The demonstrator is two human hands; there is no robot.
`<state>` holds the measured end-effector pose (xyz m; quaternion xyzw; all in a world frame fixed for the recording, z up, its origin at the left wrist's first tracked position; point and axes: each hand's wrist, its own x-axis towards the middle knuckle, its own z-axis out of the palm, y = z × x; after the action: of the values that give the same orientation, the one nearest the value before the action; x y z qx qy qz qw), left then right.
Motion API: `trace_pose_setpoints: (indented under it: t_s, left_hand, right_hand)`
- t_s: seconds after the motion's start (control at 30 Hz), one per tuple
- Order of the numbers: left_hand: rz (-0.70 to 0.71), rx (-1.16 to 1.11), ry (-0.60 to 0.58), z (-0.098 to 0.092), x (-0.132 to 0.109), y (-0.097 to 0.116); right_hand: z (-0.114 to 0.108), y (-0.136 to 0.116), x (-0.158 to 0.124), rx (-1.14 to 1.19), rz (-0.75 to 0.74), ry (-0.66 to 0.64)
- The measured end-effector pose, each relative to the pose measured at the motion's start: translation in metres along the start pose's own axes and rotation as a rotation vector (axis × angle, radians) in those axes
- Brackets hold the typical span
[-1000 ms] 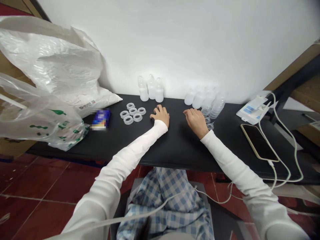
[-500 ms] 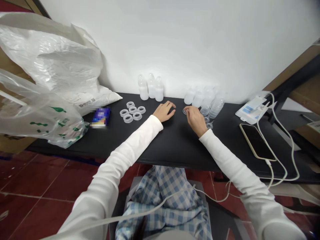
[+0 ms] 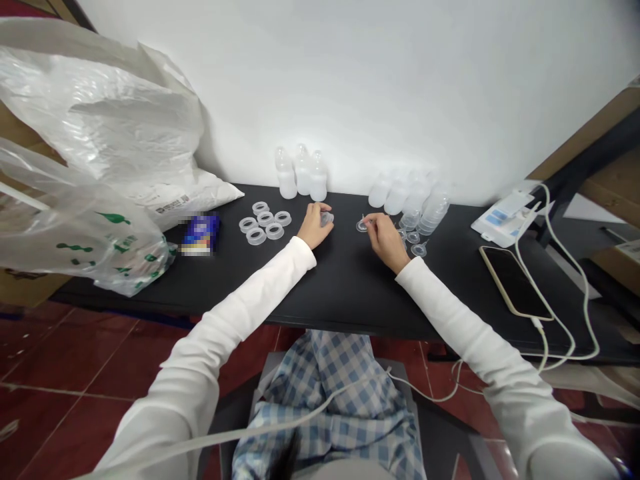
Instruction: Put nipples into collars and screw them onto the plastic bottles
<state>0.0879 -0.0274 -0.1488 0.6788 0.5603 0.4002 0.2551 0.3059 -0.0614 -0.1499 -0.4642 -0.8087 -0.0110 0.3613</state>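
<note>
My left hand (image 3: pixel 314 227) has its thumb and fingers curled round a translucent bottle ring (image 3: pixel 327 218) at the middle of the black table. Over to its right, my right hand (image 3: pixel 387 239) pinches the edge of a clear, disc-shaped teat (image 3: pixel 361 226), low at the table surface. More clear teats (image 3: pixel 419 249) lie beside and partly behind that hand. Several loose translucent rings (image 3: pixel 256 235) are grouped left of my left hand. Behind it stand three white baby bottles (image 3: pixel 287 179) with clear domed caps.
Several translucent bottles (image 3: pixel 380 191) and clear caps (image 3: pixel 434 213) stand at the back right by the wall. A phone (image 3: pixel 515 283) with white cables and a flat white package (image 3: pixel 503 217) lie on the right. Plastic bags (image 3: pixel 125 127) and a blue packet (image 3: pixel 201 233) occupy the left.
My left hand has shifted left and closed round a ring that did not show before. My right hand has moved slightly left with the teat, uncovering more teats.
</note>
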Motion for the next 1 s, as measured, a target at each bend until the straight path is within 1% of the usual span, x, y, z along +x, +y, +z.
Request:
trace_pose_setpoints:
  t_s: [0.1,0.17,0.23,0.3,0.43,0.57,0.73,0.8,0.87,1.0]
  left_hand:
    - [-0.118,-0.441,-0.021,0.003,0.003,0.002]
    - [-0.211,-0.666,-0.086,0.005,0.003,0.004]
    - [-0.272,-0.811,-0.162,0.005,0.001,0.004]
    - [-0.306,-0.892,-0.216,0.006,-0.001,0.004]
    - [-0.323,-0.954,-0.272,0.006,-0.004,0.008]
    - [-0.297,-0.948,-0.353,0.005,-0.008,0.014]
    - [-0.267,-0.954,-0.459,0.008,-0.013,0.019]
    - [-0.270,-0.963,-0.481,0.010,-0.014,0.019]
    - [-0.260,-0.978,-0.496,0.013,-0.016,0.017]
    - [-0.183,-0.967,-0.496,0.019,-0.017,0.011]
  right_hand:
    - [0.006,0.001,-0.003,0.104,-0.027,0.014]
    - [0.009,0.001,-0.004,0.162,-0.031,0.008]
    - [0.010,0.001,-0.004,0.210,-0.033,-0.004]
    - [0.010,-0.001,-0.004,0.255,-0.040,-0.009]
    - [0.010,-0.004,-0.004,0.322,-0.036,-0.028]
    - [0.011,-0.005,-0.004,0.348,-0.003,-0.050]
    - [0.013,-0.001,-0.004,0.323,0.047,-0.007]
    - [0.013,0.001,-0.003,0.280,0.061,0.028]
    - [0.013,0.001,-0.002,0.244,0.044,0.059]
    - [0.011,0.000,-0.001,0.199,0.027,0.074]
